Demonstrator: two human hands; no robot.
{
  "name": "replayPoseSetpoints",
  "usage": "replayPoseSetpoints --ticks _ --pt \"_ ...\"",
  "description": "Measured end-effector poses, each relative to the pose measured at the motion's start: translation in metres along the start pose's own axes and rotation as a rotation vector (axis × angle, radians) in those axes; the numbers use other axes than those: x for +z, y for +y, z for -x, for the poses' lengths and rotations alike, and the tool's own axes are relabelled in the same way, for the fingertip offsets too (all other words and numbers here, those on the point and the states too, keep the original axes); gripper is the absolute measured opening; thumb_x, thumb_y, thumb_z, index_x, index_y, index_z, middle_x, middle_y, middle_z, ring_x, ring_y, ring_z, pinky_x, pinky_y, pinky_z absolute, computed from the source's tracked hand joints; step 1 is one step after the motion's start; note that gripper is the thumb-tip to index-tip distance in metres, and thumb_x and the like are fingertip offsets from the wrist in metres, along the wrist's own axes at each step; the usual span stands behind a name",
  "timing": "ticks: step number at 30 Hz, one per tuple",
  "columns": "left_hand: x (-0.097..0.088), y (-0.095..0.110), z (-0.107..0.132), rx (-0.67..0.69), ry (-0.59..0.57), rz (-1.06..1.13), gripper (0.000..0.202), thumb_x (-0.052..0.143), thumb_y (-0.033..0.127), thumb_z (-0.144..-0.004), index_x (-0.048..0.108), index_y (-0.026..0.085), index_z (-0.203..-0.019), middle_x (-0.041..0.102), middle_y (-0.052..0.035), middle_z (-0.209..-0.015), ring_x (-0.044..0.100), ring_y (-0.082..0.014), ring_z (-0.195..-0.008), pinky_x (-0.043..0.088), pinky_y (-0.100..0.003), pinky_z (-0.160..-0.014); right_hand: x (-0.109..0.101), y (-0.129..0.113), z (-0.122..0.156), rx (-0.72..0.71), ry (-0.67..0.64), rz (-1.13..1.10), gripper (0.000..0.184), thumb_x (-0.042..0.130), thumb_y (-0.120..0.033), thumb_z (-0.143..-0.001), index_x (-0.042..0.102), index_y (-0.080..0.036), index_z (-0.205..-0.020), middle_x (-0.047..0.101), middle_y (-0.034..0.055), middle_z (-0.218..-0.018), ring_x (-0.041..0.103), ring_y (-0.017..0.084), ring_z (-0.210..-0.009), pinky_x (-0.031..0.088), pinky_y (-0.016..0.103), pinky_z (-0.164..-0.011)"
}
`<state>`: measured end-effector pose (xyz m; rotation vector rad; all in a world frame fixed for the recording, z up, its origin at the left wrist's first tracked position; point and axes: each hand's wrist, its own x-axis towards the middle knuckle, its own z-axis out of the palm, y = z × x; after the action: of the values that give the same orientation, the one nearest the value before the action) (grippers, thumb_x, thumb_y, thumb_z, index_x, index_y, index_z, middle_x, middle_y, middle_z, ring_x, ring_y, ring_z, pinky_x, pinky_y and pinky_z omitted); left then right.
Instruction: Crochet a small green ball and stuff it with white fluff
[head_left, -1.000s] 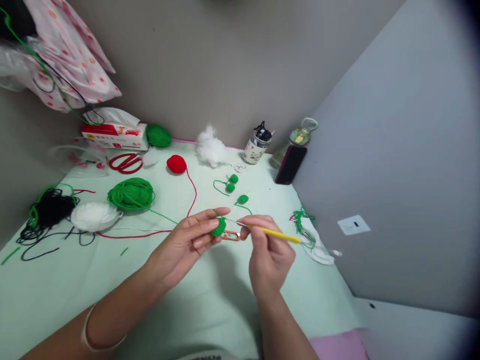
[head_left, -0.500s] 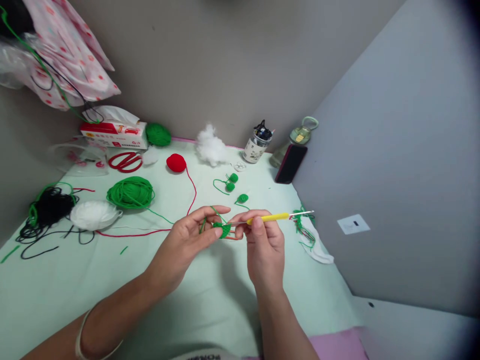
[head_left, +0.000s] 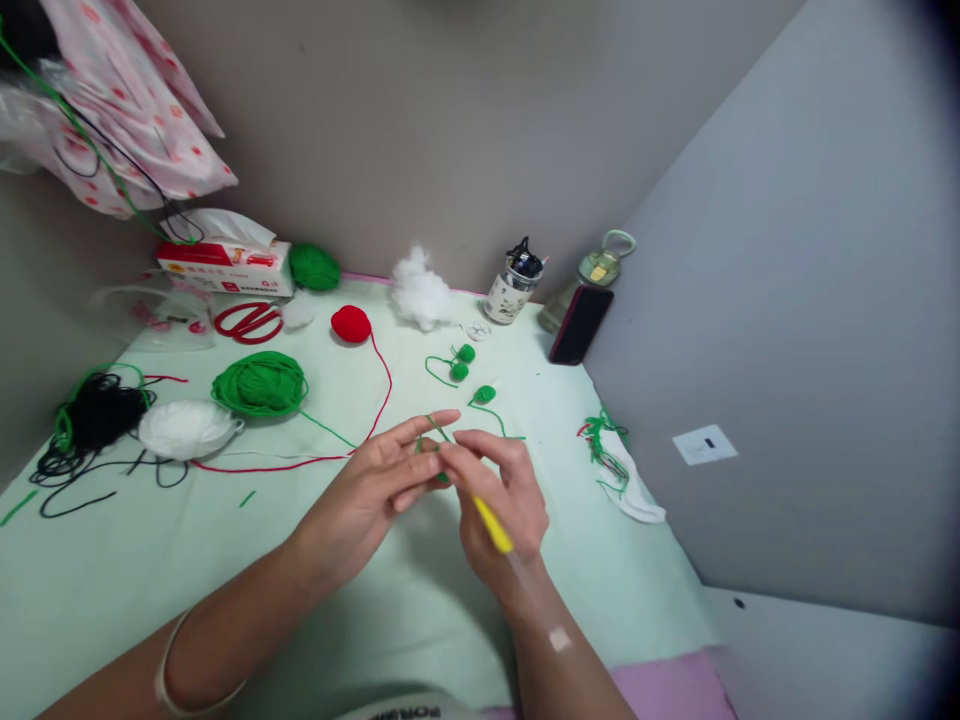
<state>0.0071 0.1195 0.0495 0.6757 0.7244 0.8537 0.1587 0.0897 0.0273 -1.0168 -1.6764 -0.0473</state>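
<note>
My left hand (head_left: 375, 480) pinches a small green crochet piece (head_left: 442, 477), mostly covered by my fingers. Green yarn (head_left: 437, 427) runs over my raised left index finger. In my right hand (head_left: 504, 505) is a crochet hook (head_left: 493, 522) with a yellow grip; its back end, blurred, points down toward my forearm, and its tip is hidden at the crochet piece. My two hands meet at the fingertips above the table. Just beyond them lie small green crocheted balls (head_left: 459, 371) and a green oval piece (head_left: 485, 394) with a yarn tail.
A green yarn skein (head_left: 260, 384), white yarn (head_left: 189, 430) and black yarn (head_left: 105, 415) lie left. Behind are a red yarn ball (head_left: 351, 323), red-handled scissors (head_left: 249, 322), a tissue box (head_left: 225, 268) and white stuffing (head_left: 420, 292). A phone (head_left: 581, 325) leans against a bottle (head_left: 555, 310) at right.
My right hand has turned and moved in toward my left, swinging the hook's back end from pointing right to pointing down. The crochet piece is now more hidden by my fingers.
</note>
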Motion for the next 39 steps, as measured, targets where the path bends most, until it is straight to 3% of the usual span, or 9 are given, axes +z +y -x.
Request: replayPoseSetpoints --ticks 3,6,12,15,18,24,27,31,39 --pt "-0.003 0.003 -0.003 -0.006 -0.034 0.088 0.035 0.079 0.027 -0.085 0.076 0.022 -0.120 0.043 0.0095 -0.064 0.024 -0.0046 -0.053 0.046 -0.024 -0.083 -0.003 0.001 -0.006 0.299 0.081 -0.360 0.025 0.053 -0.012 -0.101 0.074 -0.024 -0.107 0.073 0.0055 -0.093 0.068 0.017 -0.080 0.058 0.032 -0.068" --pt "-0.003 0.003 -0.003 0.060 -0.016 0.024 0.035 0.081 0.027 -0.084 0.077 0.028 -0.118 0.055 0.0064 -0.077 0.035 -0.0043 -0.057 0.042 -0.020 -0.072 -0.004 0.003 -0.011 0.491 0.068 -0.588 0.021 0.056 -0.021 -0.102 0.076 -0.025 -0.098 0.072 0.0039 -0.089 0.065 0.015 -0.072 0.056 0.029 -0.062" --pt "0.000 -0.004 0.000 0.136 0.053 -0.119 0.041 0.084 0.032 -0.082 0.076 0.032 -0.122 0.065 0.0019 -0.093 0.056 -0.0131 -0.093 0.044 -0.023 -0.088 0.000 -0.001 -0.008 0.423 -0.007 -0.447 0.022 0.058 -0.016 -0.100 0.077 -0.027 -0.104 0.074 0.0036 -0.092 0.068 0.016 -0.080 0.058 0.028 -0.065" --pt "0.001 -0.006 -0.002 0.102 0.070 -0.031 0.042 0.084 0.031 -0.082 0.075 0.029 -0.123 0.066 0.0021 -0.087 0.057 -0.0112 -0.081 0.046 -0.023 -0.083 0.000 -0.003 -0.002 0.187 -0.044 -0.172 0.031 0.061 -0.009 -0.096 0.075 -0.029 -0.116 0.073 0.0058 -0.103 0.070 0.018 -0.090 0.060 0.032 -0.073" --pt "0.000 -0.005 -0.005 -0.018 0.019 0.086 0.034 0.082 0.032 -0.083 0.078 0.022 -0.116 0.061 0.0036 -0.076 0.040 -0.0055 -0.056 0.049 -0.024 -0.075 -0.001 -0.001 -0.001 0.070 -0.030 -0.091 0.038 0.062 -0.005 -0.094 0.074 -0.029 -0.121 0.074 0.0063 -0.107 0.070 0.019 -0.093 0.059 0.033 -0.077" --pt "-0.002 0.000 -0.005 0.024 0.022 0.076 0.029 0.082 0.026 -0.082 0.081 0.024 -0.111 0.053 0.0052 -0.070 0.042 -0.0068 -0.060 0.048 -0.021 -0.075 -0.004 0.004 -0.009 0.579 0.087 -0.628 0.021 0.057 -0.021 -0.102 0.077 -0.026 -0.098 0.071 0.0019 -0.090 0.063 0.013 -0.069 0.053 0.028 -0.061" --pt "-0.002 -0.003 -0.002 0.102 0.036 -0.117 0.035 0.082 0.029 -0.084 0.078 0.033 -0.119 0.061 0.0036 -0.085 0.048 -0.0079 -0.069 0.042 -0.019 -0.068 -0.003 0.002 -0.010 0.600 -0.001 -0.641 0.017 0.062 -0.026 -0.100 0.079 -0.026 -0.097 0.072 0.0024 -0.090 0.064 0.014 -0.078 0.054 0.027 -0.067" --pt "-0.004 -0.004 -0.002 0.147 0.011 -0.213 0.030 0.075 0.034 -0.091 0.077 0.038 -0.120 0.064 0.0026 -0.098 0.053 -0.0097 -0.077 0.044 -0.023 -0.078 -0.003 0.003 -0.009 0.693 0.031 -0.669 0.017 0.062 -0.029 -0.101 0.078 -0.027 -0.098 0.073 0.0016 -0.091 0.063 0.012 -0.074 0.054 0.027 -0.069" --pt "-0.006 -0.002 0.001 0.119 0.056 -0.225 0.027 0.078 0.033 -0.087 0.079 0.037 -0.114 0.061 0.0020 -0.095 0.051 -0.0106 -0.078 0.041 -0.024 -0.074 -0.007 0.005 -0.013 0.765 0.030 -0.810 0.022 0.055 -0.034 -0.104 0.071 -0.023 -0.093 0.073 0.0019 -0.090 0.064 0.011 -0.070 0.053 0.027 -0.068"
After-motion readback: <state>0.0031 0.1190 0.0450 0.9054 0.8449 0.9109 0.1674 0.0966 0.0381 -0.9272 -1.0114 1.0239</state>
